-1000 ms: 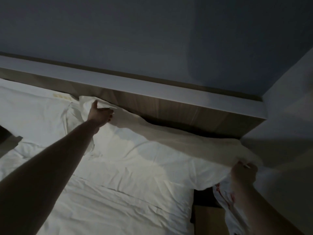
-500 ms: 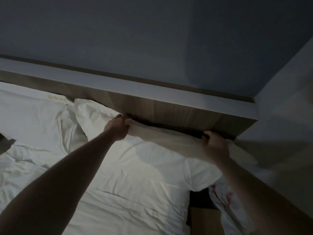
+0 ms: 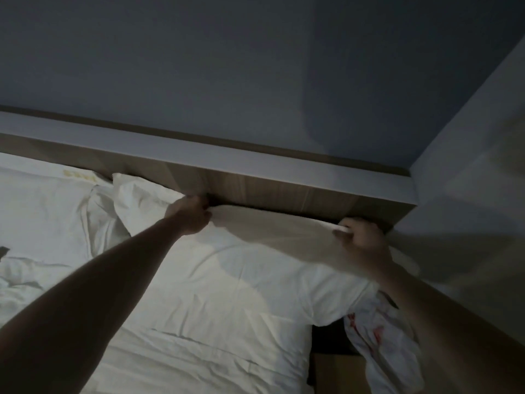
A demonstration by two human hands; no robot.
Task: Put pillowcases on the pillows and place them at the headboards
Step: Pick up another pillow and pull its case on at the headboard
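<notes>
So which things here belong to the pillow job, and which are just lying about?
Job:
white cased pillow
second white pillow
wood-grain headboard
left hand and right hand, both gripping the near pillow's top edge

Lying about:
white bag with red print
brown box

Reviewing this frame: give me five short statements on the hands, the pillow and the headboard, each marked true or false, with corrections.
1. Both hands grip the far edge of the white cloth pillow. True: left hand, right hand.
2. The pillow lies at the foot of the bed. False: it lies against the wooden headboard with a pale top ledge.
3. A second white pillow lies to the left of it. True.
4. The right hand is open and hangs idle. False: its fingers pinch the pillow's edge.
5. A white cloth with red marks lies on top of the pillow. False: it hangs beside the bed, below the right forearm.
</notes>
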